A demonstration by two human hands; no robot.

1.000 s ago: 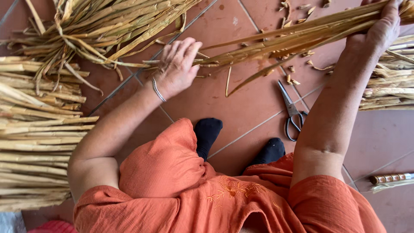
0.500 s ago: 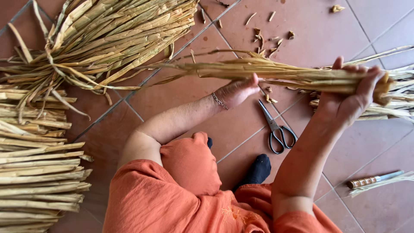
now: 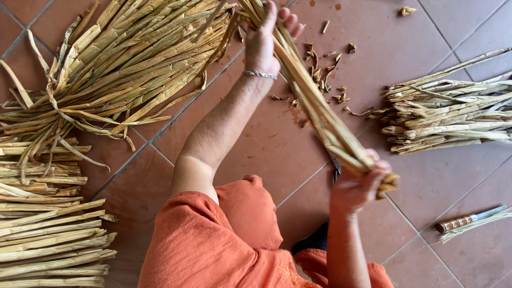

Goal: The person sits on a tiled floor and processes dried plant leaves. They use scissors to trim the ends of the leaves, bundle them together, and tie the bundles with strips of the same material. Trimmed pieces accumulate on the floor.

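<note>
Seated on the terracotta tile floor (image 3: 426, 181). A long bundle of dried, straw-coloured reed strips (image 3: 314, 106) held slantwise: right hand (image 3: 356, 186) clenched around the thick cut end near the lap, left hand (image 3: 266, 40) wrapped around the thinner far end, up by the fanned pile of loose dried leaves (image 3: 122, 64).

Best handled with both grips firm, butt ends kept flush, strands straight and parallel. Better swung clear of the small trimmed heap (image 3: 448, 117) at right and the stacked stalks (image 3: 48, 240) at lower left. Scattered offcuts (image 3: 325, 58) beneath, likely to snag.
</note>
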